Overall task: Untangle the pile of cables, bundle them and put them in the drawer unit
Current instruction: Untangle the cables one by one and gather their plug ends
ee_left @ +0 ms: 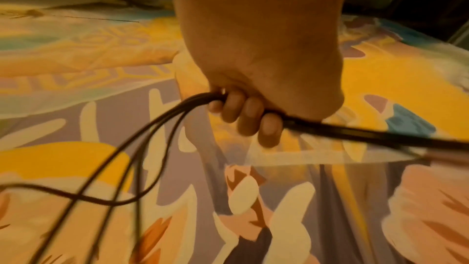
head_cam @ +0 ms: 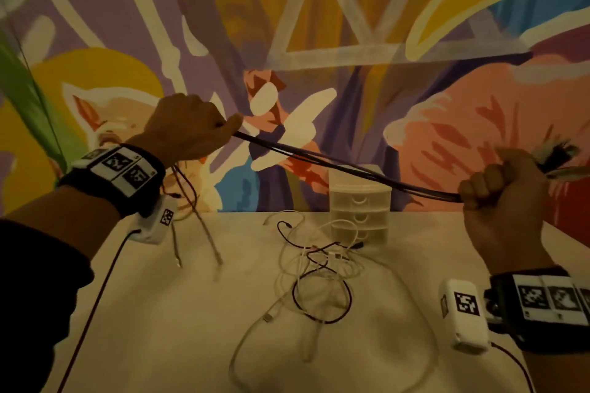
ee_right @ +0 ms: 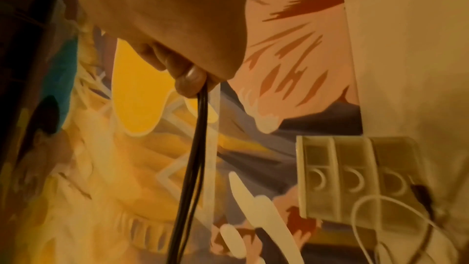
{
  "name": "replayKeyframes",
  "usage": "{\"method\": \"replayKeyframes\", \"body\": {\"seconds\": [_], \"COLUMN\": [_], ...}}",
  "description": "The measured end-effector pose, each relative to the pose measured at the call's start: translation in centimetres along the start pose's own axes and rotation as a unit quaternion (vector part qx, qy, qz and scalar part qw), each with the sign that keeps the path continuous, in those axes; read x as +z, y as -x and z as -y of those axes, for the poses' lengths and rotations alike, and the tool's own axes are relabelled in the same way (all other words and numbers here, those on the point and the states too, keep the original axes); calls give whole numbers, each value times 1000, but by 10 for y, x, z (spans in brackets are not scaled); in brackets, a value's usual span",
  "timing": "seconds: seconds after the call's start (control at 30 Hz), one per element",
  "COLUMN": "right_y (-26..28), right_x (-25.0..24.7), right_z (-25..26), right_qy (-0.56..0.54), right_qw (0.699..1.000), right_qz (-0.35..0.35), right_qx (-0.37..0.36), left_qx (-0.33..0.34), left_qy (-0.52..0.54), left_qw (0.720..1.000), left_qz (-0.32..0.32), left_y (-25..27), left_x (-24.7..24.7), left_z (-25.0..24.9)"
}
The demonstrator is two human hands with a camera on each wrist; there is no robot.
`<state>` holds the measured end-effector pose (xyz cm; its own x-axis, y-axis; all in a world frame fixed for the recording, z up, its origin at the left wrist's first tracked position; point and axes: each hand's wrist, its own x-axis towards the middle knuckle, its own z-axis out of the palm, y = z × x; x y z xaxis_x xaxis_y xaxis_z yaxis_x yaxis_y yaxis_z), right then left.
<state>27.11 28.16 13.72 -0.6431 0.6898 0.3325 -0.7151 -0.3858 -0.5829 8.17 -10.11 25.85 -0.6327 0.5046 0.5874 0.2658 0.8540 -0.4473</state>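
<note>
Overhead, a painted mural wall (head_cam: 319, 25) in purple, yellow, orange and blue is filling the background of every view. Below it, a pale desk (head_cam: 159, 313) is carrying the loose items. At the desk's far edge, against the mural, a translucent drawer unit (head_cam: 360, 204) is standing upright, showing three stacked drawers with curved handles, all pushed in. Just in front of it, a pile of cables (head_cam: 319, 274) is lying on the desk: white and dark red strands looping over one another, one white loop reaching the unit's base. Above the desk, a dark cable bundle (head_cam: 344, 169) is stretching taut between both raised hands, sloping down from left to right. Left hand (head_cam: 188, 128) is gripping one end, fingers (ee_left: 250, 115) curling fully round the strands; thin tails are hanging from under this fist towards the desk, well clear of the pile. Right hand (head_cam: 501, 188) is clenching the other end, fingers (ee_right: 189, 79) wrapping the dark strands, with blurred plug ends sticking out past the fist to the right. Both wrists are wearing black bands with printed square markers and small white camera boxes.
</note>
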Motion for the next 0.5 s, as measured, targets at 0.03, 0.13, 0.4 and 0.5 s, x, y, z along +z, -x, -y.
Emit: {"method": "replayKeyframes", "body": {"seconds": [0.03,0.13,0.4,0.5], "right_y": [4,16,48,62], "right_x": [1,-5,-22,-11], "right_z": [-7,-37,-113,-119], "right_qy": [-1,-15,82,168], "right_qw": [999,989,916,881], "right_qz": [21,75,167,193], "right_qx": [27,126,357,399], "left_qx": [-11,-90,55,80], "left_qy": [-29,101,357,538], "left_qw": [999,944,867,814], "left_qz": [41,302,343,204], "left_y": [1,23,67,59], "left_x": [3,28,47,23], "left_z": [6,13,-111,-164]}}
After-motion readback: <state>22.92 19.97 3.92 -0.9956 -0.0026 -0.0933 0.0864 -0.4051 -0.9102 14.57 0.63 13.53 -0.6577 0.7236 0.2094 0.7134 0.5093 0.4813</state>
